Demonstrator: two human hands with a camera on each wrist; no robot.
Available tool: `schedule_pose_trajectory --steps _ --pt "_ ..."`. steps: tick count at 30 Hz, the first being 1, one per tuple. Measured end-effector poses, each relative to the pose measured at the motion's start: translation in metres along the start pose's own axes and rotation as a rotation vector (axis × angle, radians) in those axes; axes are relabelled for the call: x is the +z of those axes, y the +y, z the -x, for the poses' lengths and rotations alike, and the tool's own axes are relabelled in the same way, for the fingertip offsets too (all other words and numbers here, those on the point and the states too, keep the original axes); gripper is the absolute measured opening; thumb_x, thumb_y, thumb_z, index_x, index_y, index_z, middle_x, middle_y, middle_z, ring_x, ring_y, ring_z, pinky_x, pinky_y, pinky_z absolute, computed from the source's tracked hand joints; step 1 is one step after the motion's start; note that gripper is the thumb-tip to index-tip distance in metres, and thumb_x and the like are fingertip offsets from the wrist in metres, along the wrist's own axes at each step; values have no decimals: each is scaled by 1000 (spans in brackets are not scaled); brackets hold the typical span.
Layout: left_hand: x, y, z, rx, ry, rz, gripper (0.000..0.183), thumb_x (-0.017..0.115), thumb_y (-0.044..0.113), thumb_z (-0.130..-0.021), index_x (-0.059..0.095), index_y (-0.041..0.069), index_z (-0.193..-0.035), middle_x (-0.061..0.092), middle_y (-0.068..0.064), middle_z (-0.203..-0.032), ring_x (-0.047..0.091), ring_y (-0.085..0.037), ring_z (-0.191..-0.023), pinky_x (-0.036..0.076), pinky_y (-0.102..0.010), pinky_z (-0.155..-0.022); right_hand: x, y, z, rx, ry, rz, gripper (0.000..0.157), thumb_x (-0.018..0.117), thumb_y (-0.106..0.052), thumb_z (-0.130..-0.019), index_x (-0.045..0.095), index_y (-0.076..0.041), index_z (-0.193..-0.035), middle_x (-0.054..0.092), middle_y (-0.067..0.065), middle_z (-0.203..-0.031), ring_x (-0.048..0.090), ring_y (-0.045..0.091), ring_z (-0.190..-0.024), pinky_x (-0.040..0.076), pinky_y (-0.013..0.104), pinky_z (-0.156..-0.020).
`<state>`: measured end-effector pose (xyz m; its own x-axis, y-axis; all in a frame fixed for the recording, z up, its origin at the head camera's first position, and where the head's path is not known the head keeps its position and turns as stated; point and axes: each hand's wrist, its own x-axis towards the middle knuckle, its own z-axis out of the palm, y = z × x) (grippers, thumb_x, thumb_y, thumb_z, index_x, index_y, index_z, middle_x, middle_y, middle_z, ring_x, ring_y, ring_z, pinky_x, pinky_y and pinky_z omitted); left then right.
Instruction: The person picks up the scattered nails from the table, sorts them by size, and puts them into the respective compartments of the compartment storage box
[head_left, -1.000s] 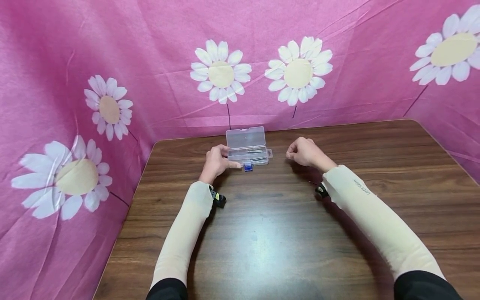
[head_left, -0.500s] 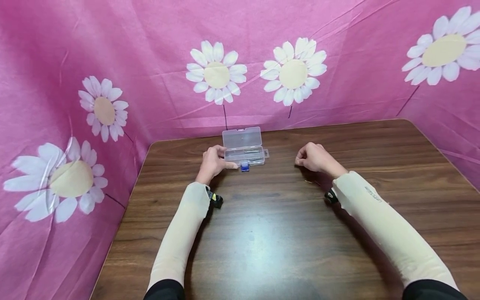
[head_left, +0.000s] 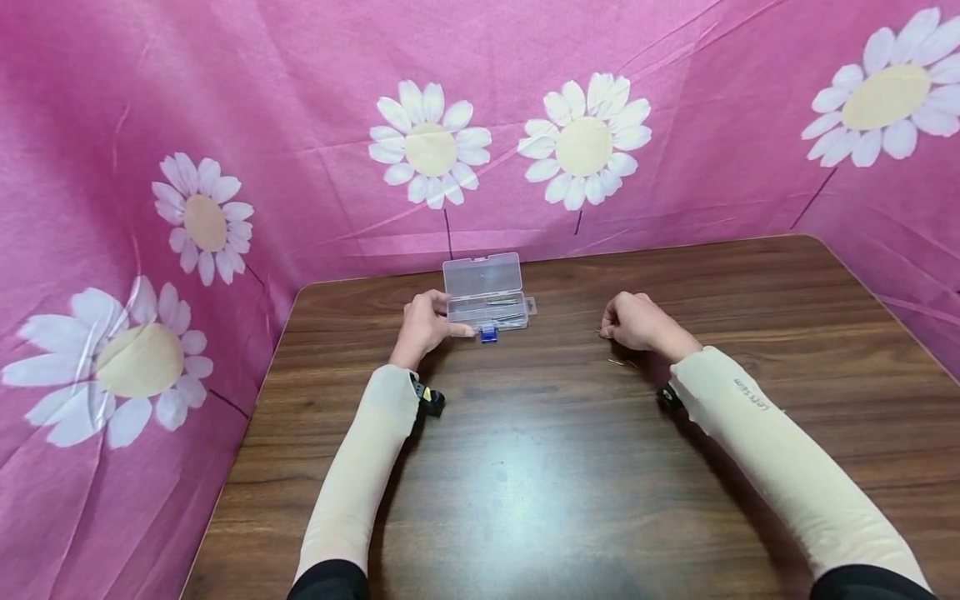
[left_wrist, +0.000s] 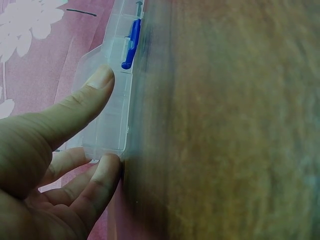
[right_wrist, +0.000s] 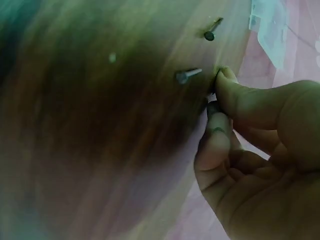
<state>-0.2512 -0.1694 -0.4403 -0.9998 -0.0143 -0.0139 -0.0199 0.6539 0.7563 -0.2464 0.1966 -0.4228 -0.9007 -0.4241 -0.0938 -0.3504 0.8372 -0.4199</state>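
A clear plastic box (head_left: pixel 482 275) stands with its lid raised near the table's back edge, a blue latch (head_left: pixel 488 334) at its front and several thin metal pieces inside. My left hand (head_left: pixel 425 327) holds its left end, thumb along the front and fingers at the end wall (left_wrist: pixel 104 153). To the right of the box, my right hand (head_left: pixel 640 322) is low over the table, thumb and forefinger pinching a small dark nail (right_wrist: pixel 213 102), mostly hidden by the fingertips. Two flat-headed nails, one nearer (right_wrist: pixel 184 76) and one farther (right_wrist: pixel 212 30), lie beside that hand.
The brown wooden table (head_left: pixel 525 467) ends at the back against a pink cloth (head_left: pixel 315 108) printed with white flowers. A clear hanging tab (head_left: pixel 532 306) sticks out from the box's right end. Dark cameras are strapped at both wrists.
My right hand has moved right and slightly toward me, away from the box, and its fingertips are now lower at the table. The nails beside it show more clearly. My left hand stays on the box.
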Motion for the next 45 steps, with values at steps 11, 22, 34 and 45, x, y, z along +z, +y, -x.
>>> schedule_pose_trajectory --steps 11,22,34,45 --pt "0 1 0 -8 -4 -21 75 99 24 -61 66 1 -125 69 -14 -108 58 -30 -107 50 -39 -92 2 -7 -1 -69 -14 26 20 53 7 -83 56 -9 -72 50 -2 -69 50 19 -68 47 41 -70" --pt "-2 2 0 -4 -4 -16 76 99 24 -61 66 1 -125 69 -14 -107 56 -31 -108 49 -39 -92 1 -24 -20 70 45 -380 19 51 6 -97 67 4 -88 63 8 -70 59 14 -62 51 25 -54" --pt "0 1 -1 10 4 -37 75 100 24 -60 68 2 -124 70 -14 -106 60 -30 -104 50 -39 -90 7 -47 -42 86 9 -600 17 51 9 -98 67 16 -100 68 22 -80 63 16 -65 59 34 -64" --pt "0 3 0 -9 -2 -33 74 100 25 -61 68 3 -124 68 -13 -107 58 -29 -105 50 -38 -91 15 -68 -58 44 0 -657 17 52 10 -96 67 17 -99 67 17 -76 61 13 -61 59 31 -62"
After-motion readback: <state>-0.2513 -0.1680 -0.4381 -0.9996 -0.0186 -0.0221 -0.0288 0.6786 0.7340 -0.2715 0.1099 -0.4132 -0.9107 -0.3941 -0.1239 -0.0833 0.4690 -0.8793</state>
